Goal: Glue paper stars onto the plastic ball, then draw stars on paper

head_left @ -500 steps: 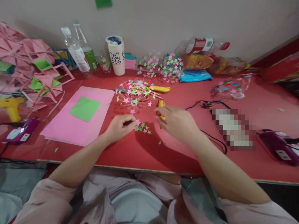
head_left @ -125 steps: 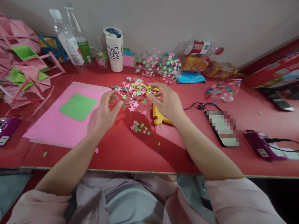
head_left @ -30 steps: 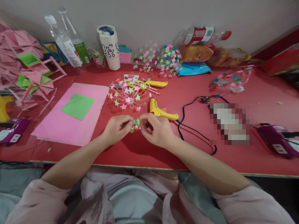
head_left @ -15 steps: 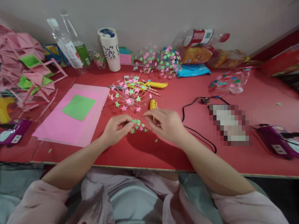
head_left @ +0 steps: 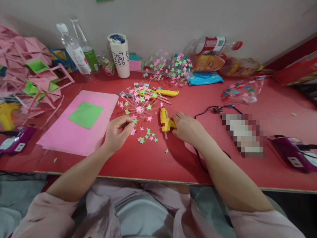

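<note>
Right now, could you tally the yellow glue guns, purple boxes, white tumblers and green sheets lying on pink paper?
Yellow glue guns: 2, one at the right hand, one at the far left
Purple boxes: 2
White tumbler: 1
Green sheet on pink paper: 1
Total: 6

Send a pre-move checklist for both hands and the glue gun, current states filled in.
1. Left hand has a star: ok, green star held at the fingertips.
2. Right hand at the yellow glue gun: ok, on the handle side; grip firmness unclear.
3. Nozzle pointing away from both hands: ok.
4. Black cord out from under the right forearm: not ok, it runs beneath.
5. Gun hot: cannot tell.
6. Loose stars apart from gun: ok.
</note>
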A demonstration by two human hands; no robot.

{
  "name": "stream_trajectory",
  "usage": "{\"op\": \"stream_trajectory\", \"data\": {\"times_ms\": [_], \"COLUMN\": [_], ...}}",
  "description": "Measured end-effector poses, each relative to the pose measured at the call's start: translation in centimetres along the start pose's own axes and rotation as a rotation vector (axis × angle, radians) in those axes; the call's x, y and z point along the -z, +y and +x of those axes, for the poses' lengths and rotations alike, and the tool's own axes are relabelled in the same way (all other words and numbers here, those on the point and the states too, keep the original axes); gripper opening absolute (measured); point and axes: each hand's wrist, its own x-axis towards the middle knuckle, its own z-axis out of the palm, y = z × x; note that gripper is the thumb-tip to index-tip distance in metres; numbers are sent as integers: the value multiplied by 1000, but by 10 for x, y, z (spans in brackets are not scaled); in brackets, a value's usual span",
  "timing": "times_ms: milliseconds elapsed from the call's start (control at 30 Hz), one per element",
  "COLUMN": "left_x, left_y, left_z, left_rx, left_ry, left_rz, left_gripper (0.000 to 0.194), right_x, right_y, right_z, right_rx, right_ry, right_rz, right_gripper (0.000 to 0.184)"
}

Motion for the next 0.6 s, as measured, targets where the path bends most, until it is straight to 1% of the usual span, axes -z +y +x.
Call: {"op": "stream_trajectory", "data": {"times_ms": [33, 67, 100, 167, 200, 233, 267, 300, 333, 367, 400, 500, 600], "left_x": [0, 0, 0, 1, 1, 1, 0, 0, 0, -1, -1, -2, -2], "left_y": [0, 0, 0, 0, 0, 0, 0, 0, 0, 0, 0, -1, 0], "left_z": [0, 1, 1, 1, 2, 2, 3, 3, 4, 4, 5, 6, 5], "left_rx": [7, 16, 26, 49, 61, 76, 92, 110, 127, 142, 154, 168, 156], "left_ry": [5, 11, 18, 36, 43, 49, 53, 54, 57, 58, 59, 57, 41], "left_rz": [-4, -9, -14, -21, -25, -31, -38, -45, -53, -58, -62, -67, -56], "left_gripper": [18, 17, 17, 17, 17, 16, 16, 16, 16, 15, 14, 13, 14], "right_x": [1, 4, 6, 11, 13, 15, 15, 15, 14, 13, 13, 13, 14], "right_y": [2, 6, 9, 16, 18, 18, 16, 12, 7, 1, -7, -27, -38], "right_z": [0, -1, -2, -6, -8, -10, -12, -14, -16, -18, -20, -25, -28], "right_rx": [-23, -50, -78, -110, -105, -87, -56, -11, 51, 122, 199, 325, 407], "right_ry": [12, 51, 119, 326, 438, 527, 582, 587, 542, 470, 395, 300, 278], "right_rz": [35, 75, 121, 264, 375, 516, 677, 848, 999, 1111, 1168, 1133, 1095], "right_gripper": [27, 25, 22, 12, 8, 11, 16, 19, 21, 23, 24, 25, 30]}}
